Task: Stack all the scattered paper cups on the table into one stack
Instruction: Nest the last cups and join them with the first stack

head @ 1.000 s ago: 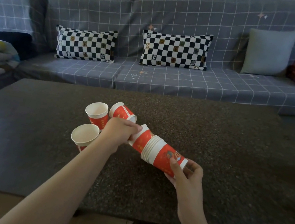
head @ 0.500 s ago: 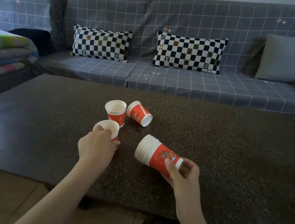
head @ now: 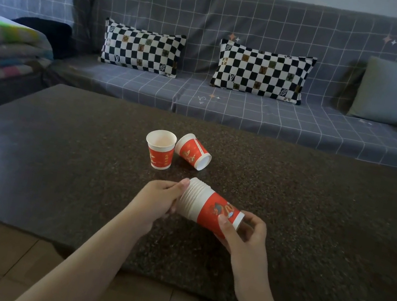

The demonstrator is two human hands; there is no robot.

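- Two loose cups on the dark table (head: 60, 153): upright cup (head: 160, 148) and tipped cup (head: 193, 151) just beside it, mouth facing near-right.
- Stack of cups (head: 205, 208) held sideways above the table, rim end pointing left; cup count unreadable, rims blur together.
- Stack's open mouth is hidden behind the left hand (head: 154, 202), so can't tell if a cup is in it.
- Left hand: fingers curled against the rim end, thumb on top.
- Right hand (head: 244, 233): closed around the stack's base end, thumb across the red wall, fingers under the bottom.
- Both forearms enter from the lower edge, cut off.
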